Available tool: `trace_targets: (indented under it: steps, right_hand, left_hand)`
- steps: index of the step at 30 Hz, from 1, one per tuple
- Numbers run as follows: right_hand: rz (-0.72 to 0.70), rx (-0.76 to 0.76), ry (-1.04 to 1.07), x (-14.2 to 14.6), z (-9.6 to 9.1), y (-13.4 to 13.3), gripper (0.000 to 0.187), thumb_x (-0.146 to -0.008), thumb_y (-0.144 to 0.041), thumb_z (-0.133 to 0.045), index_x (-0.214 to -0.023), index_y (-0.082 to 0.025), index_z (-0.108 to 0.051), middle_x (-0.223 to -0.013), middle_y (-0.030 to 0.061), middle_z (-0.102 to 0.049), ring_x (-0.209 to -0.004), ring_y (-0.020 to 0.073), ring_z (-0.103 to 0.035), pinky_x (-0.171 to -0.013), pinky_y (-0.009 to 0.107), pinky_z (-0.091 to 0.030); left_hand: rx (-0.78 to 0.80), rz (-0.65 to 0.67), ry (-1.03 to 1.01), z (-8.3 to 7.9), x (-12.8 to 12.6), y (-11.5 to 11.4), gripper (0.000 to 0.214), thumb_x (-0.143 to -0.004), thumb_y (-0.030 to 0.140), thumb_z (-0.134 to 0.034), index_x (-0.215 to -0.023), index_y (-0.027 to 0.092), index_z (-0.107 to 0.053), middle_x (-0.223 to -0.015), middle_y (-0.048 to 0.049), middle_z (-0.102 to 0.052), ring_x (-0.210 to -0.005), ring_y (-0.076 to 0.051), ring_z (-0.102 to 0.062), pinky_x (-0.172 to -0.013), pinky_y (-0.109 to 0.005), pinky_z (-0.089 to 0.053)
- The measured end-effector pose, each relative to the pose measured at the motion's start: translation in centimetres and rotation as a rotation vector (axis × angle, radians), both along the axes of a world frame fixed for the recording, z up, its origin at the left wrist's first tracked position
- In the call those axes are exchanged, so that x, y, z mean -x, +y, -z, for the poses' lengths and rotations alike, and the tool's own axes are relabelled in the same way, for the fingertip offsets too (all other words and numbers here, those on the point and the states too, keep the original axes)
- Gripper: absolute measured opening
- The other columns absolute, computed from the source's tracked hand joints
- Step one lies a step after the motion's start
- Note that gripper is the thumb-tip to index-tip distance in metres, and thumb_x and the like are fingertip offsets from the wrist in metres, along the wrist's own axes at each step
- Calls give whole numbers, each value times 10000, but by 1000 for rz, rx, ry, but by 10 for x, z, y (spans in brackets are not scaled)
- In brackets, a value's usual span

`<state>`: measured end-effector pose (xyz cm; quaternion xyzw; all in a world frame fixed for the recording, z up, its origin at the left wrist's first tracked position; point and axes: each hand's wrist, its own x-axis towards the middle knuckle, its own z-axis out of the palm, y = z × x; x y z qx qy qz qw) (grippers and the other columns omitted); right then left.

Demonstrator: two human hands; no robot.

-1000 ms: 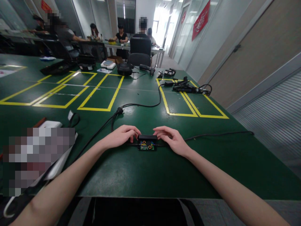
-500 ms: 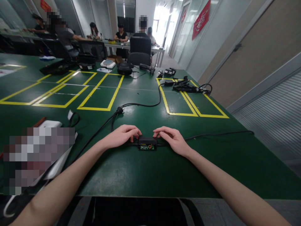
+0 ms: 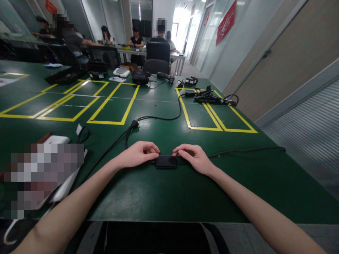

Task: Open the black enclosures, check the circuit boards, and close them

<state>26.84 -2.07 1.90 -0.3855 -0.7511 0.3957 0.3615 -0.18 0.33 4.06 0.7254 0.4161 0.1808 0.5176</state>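
Note:
A small black power adapter (image 3: 166,162) lies on the green table in front of me, its cover over the case so the circuit board is out of sight. Black cable leaves it on both sides. My left hand (image 3: 140,154) is closed, thumb and fingertips together at the adapter's far left corner. At the far right corner, the curled fingertips of my right hand (image 3: 194,157) touch the edge. How firmly each hand grips is hard to see.
The green table (image 3: 127,197) carries yellow tape outlines. A plug (image 3: 135,124) on a black cord lies beyond my left hand. Bundled black cables (image 3: 212,96) rest at the far right. A blurred-out item lies at the left. Several people sit at tables behind.
The adapter's cover has come down over the case, hiding the green circuit board seen before. My left thumb has closed towards my fingers; both hands stay in nearly the same place.

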Motion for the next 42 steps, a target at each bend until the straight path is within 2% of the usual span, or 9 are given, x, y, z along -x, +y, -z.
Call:
trace_targets:
  steps: [5, 9, 14, 20, 24, 29, 32, 36, 42]
  right_hand:
    - [-60, -116, -42, 2, -1, -1, 215, -1007, -331, -597, -973, -192, -756, -947, 75, -759, -873, 191, -711, -833, 338, -569]
    - [-141, -240, -97, 4, 2, -2, 125, -932, -300, -703, -990, -197, -746, -1037, 92, -720, -932, 202, -699, -870, 364, -568]
    - [-221, -319, -179, 3, 7, -3, 285, -825, -259, -803, -1080, -201, -689, -1131, 106, -689, -1017, 223, -684, -901, 383, -561]
    - [-173, -408, -250, 7, 12, -4, 296, -797, -206, -775, -1061, -212, -641, -1093, 102, -704, -976, 236, -671, -845, 382, -553]
    - [-98, -403, -281, 10, 10, -7, 243, -815, -184, -716, -1042, -206, -629, -1000, 81, -715, -898, 229, -659, -808, 370, -540]
    - [-59, -465, -369, 12, 9, -8, 221, -859, -220, -686, -1065, -189, -615, -997, 89, -719, -873, 233, -647, -786, 371, -519]
    - [-41, -533, -486, 15, 9, -10, 247, -862, -261, -702, -1077, -185, -607, -1018, 106, -715, -886, 252, -636, -787, 387, -504]
    - [-48, -572, -585, 18, 9, -13, 230, -927, -301, -680, -1107, -174, -613, -1003, 110, -707, -888, 261, -631, -762, 380, -487]
    - [-83, -635, -646, 18, 13, -14, 314, -1063, -400, -499, -1189, -143, -630, -1051, 155, -718, -882, 265, -654, -768, 386, -484]
  left_hand:
    - [-18, -12, -37, 5, -2, -1, 322, -793, 444, -707, -911, 146, -740, -736, -15, -682, -661, -143, -578, -646, -259, -451]
    - [-37, 1, -41, 5, -4, -3, 287, -821, 419, -689, -907, 151, -747, -753, -24, -701, -678, -146, -592, -649, -255, -455]
    - [-151, 22, 15, 2, -5, -7, 230, -844, 362, -664, -912, 159, -748, -771, -18, -694, -676, -141, -580, -645, -253, -450]
    - [-363, 130, 93, 2, -4, -11, 241, -761, 355, -808, -859, 175, -681, -867, -16, -679, -765, -165, -622, -698, -262, -455]
    - [-482, 136, 253, 7, -6, -13, 371, -700, 312, -861, -959, 198, -620, -895, 1, -668, -760, -182, -627, -662, -261, -424]
    - [-620, 160, 304, 12, -9, -12, 237, -820, 314, -733, -980, 213, -590, -920, -14, -685, -813, -203, -668, -696, -275, -438]
    - [-685, 182, 328, 14, -10, -10, 232, -827, 310, -690, -1020, 220, -598, -921, -21, -706, -847, -219, -689, -724, -285, -454]
    - [-721, 220, 359, 14, -14, -9, 325, -770, 220, -694, -1081, 230, -602, -1006, -35, -739, -923, -240, -707, -778, -295, -476]
    - [-703, 218, 371, 12, -14, -11, 150, -841, 206, -665, -966, 213, -583, -917, -37, -726, -841, -235, -705, -696, -276, -441]
